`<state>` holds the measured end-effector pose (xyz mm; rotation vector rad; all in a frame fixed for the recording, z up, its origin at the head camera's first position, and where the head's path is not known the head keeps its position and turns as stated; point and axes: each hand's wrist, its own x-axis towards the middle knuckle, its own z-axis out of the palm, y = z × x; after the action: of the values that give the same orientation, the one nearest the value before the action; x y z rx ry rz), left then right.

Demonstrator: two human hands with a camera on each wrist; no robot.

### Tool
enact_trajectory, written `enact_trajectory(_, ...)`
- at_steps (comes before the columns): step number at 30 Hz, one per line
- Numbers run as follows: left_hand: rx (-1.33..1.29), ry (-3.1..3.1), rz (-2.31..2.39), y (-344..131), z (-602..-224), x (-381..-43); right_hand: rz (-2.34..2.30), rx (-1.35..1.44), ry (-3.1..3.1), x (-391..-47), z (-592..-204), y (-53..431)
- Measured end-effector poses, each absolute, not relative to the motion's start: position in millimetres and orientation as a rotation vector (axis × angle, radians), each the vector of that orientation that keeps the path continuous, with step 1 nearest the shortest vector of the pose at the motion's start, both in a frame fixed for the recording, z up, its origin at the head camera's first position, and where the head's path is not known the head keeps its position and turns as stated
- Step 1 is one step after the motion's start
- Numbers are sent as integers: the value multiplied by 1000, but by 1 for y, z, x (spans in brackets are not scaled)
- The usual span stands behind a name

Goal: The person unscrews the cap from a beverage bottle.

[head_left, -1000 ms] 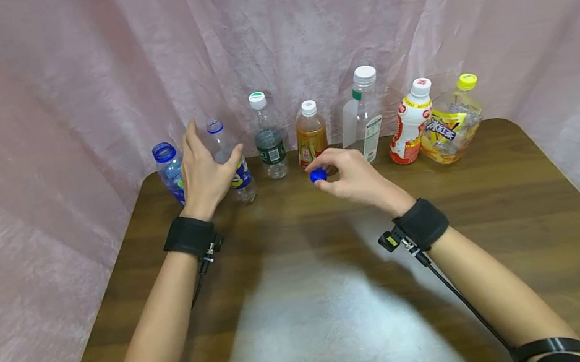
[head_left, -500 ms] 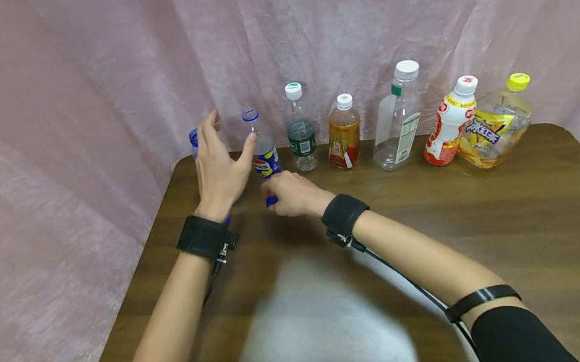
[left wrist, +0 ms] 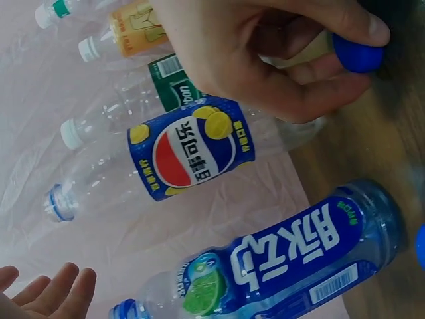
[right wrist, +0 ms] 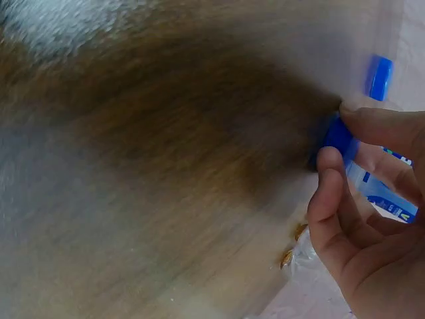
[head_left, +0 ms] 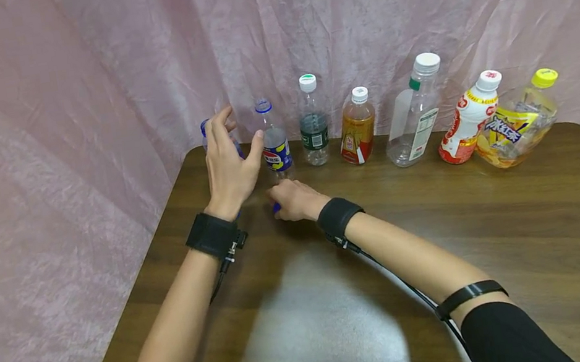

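My right hand (head_left: 297, 200) is low at the table, pinching a blue bottle cap (right wrist: 337, 136) between thumb and fingertips, just in front of the Pepsi bottle (left wrist: 192, 149). That clear bottle stands upright and uncapped. My left hand (head_left: 231, 171) is raised beside it with fingers spread and nothing held. Behind the left hand, and mostly hidden by it in the head view, stands an uncapped bottle with a blue label and a lime picture (left wrist: 285, 252). A second blue cap (right wrist: 380, 78) lies on the table near the left wrist.
To the right stand a green-labelled clear bottle (head_left: 314, 130), an amber drink bottle (head_left: 357, 127), a tall clear bottle (head_left: 410, 119), a red-and-white bottle (head_left: 466, 120) and a yellow-capped bottle (head_left: 517, 119). A pink curtain (head_left: 334, 24) hangs behind the wooden table (head_left: 498, 218).
My right hand has carried the blue cap leftwards and down to the table before the Pepsi bottle. The left hand stays raised and spread. The head view has turned left.
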<state>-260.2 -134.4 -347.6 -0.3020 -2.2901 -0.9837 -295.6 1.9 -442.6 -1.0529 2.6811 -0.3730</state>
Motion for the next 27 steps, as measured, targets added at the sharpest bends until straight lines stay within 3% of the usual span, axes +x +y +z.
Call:
enact_trajectory(10,-334,-2206,-996,-130,-354,-265,-455,-1039,2772,-291,-433,21)
enact_trajectory(16,-305,-2210,-969,-133,-357,-264,-629,-1076,2937,-295,-383,52)
enact_trajectory(27,-523,-2409,-827,-115,-381,-250,-743,-738,3156,-339,-299,113)
